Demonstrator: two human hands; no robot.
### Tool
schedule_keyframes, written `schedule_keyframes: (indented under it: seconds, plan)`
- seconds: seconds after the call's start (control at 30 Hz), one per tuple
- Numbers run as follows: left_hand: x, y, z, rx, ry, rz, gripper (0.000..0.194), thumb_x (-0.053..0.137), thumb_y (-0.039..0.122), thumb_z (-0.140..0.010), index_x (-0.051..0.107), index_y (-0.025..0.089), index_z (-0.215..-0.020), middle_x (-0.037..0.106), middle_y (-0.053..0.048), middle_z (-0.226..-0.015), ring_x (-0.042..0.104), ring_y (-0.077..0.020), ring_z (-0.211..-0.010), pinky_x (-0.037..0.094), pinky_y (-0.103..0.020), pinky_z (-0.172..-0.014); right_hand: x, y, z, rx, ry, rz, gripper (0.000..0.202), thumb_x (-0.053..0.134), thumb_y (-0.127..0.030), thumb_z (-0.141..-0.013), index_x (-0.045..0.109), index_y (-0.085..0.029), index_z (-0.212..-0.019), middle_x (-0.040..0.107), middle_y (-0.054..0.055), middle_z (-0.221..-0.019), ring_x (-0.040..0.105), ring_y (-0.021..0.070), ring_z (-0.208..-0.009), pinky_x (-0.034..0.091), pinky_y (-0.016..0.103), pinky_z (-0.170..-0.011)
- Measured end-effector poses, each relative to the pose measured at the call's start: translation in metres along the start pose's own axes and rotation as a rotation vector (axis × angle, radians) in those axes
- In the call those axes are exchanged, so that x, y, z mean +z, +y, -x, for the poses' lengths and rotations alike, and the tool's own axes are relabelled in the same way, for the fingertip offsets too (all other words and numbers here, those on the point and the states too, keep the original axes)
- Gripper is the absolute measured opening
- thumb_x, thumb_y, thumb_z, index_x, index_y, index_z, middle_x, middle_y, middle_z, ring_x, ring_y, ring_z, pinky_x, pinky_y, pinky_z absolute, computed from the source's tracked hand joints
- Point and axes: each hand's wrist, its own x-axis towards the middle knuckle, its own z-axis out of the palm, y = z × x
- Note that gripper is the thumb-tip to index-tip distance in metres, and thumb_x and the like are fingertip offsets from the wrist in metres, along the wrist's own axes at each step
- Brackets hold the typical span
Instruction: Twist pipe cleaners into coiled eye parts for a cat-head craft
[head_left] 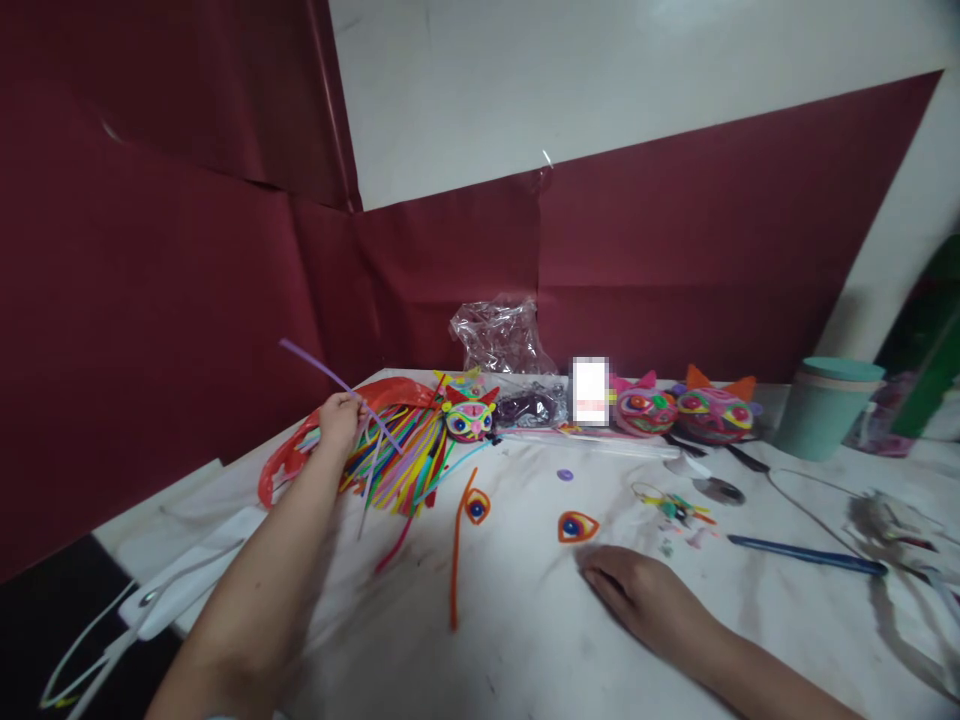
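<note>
My left hand (341, 420) pinches a long purple strip (309, 359) above a fan of multicoloured strips (397, 460) at the left of the table. My right hand (630, 585) rests on the white tabletop with its fingers curled in, and nothing shows in it. Just beyond its knuckles lies an orange-rimmed eye shape (577, 527) with a blue centre. A second eye shape (477, 507) lies to the left, beside a thin orange strip (455, 560). Farther back is a small purple disc (565, 475).
Behind stand a small painted animal head (471, 418), crumpled clear plastic (501, 335) and two colourful heads, one pink-eared (645, 408) and one orange-eared (716, 410). A green cup (829, 415), coloured scraps (675, 508) and a blue pen-like tool (806, 555) lie right. A white power strip (187, 580) lies left.
</note>
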Motion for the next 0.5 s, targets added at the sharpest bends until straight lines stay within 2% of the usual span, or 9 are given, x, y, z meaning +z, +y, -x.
schedule_keyframes:
  seconds: [0.13, 0.2, 0.27, 0.3, 0.4, 0.5]
  plan:
    - [0.008, 0.025, 0.018, 0.003, -0.112, 0.111, 0.029, 0.051, 0.028, -0.085, 0.051, 0.015, -0.111, 0.056, -0.007, -0.11, 0.058, -0.0187, -0.091, 0.05, -0.039, -0.076, -0.005, -0.004, 0.0, 0.033, -0.006, -0.084, 0.032, 0.036, -0.032, -0.086, 0.066, -0.02, -0.081, 0.068, 0.006, -0.079, 0.062, 0.0186, -0.072, 0.046, 0.026, -0.068]
    - [0.015, 0.035, 0.038, -0.026, -0.243, 0.171, 0.016, 0.053, 0.023, -0.083, 0.056, 0.013, -0.096, 0.061, -0.004, -0.091, 0.059, -0.0127, -0.074, 0.051, -0.029, -0.066, -0.011, -0.008, -0.002, 0.081, 0.005, -0.171, 0.031, 0.037, -0.032, -0.086, 0.065, -0.019, -0.082, 0.067, 0.005, -0.077, 0.061, 0.018, -0.069, 0.045, 0.027, -0.065]
    - [0.025, 0.04, 0.067, -0.082, -0.407, 0.22, 0.003, 0.056, 0.015, -0.078, 0.058, 0.013, -0.076, 0.059, -0.001, -0.069, 0.053, -0.0073, -0.055, 0.047, -0.021, -0.055, -0.018, -0.014, -0.004, 0.15, 0.045, -0.284, 0.03, 0.039, -0.033, -0.085, 0.065, -0.018, -0.086, 0.066, 0.005, -0.075, 0.059, 0.0174, -0.066, 0.044, 0.026, -0.061]
    - [0.031, 0.04, 0.085, -0.118, -0.493, 0.238, 0.005, 0.058, 0.013, -0.076, 0.057, 0.013, -0.071, 0.058, 0.0, -0.065, 0.052, -0.0069, -0.052, 0.046, -0.02, -0.053, -0.021, -0.018, -0.005, 0.184, 0.074, -0.349, 0.03, 0.04, -0.034, -0.084, 0.064, -0.017, -0.088, 0.065, 0.004, -0.073, 0.057, 0.017, -0.064, 0.043, 0.026, -0.059]
    - [0.05, 0.033, 0.143, -0.241, -0.732, 0.261, 0.005, 0.062, 0.012, -0.07, 0.058, 0.012, -0.071, 0.06, -0.002, -0.065, 0.052, -0.0081, -0.052, 0.043, -0.019, -0.049, -0.026, -0.03, -0.007, 0.266, 0.135, -0.584, 0.034, 0.046, -0.043, -0.081, 0.063, -0.014, -0.088, 0.06, 0.003, -0.067, 0.051, 0.014, -0.058, 0.039, 0.024, -0.052]
    - [0.07, 0.022, 0.192, -0.342, -0.901, 0.273, 0.008, 0.064, 0.017, -0.069, 0.058, 0.012, -0.072, 0.061, -0.003, -0.067, 0.051, -0.0081, -0.049, 0.041, -0.02, -0.046, -0.025, -0.041, -0.006, 0.298, 0.081, -0.879, 0.04, 0.052, -0.051, -0.077, 0.062, -0.013, -0.087, 0.055, 0.0, -0.06, 0.044, 0.0086, -0.048, 0.034, 0.021, -0.046]
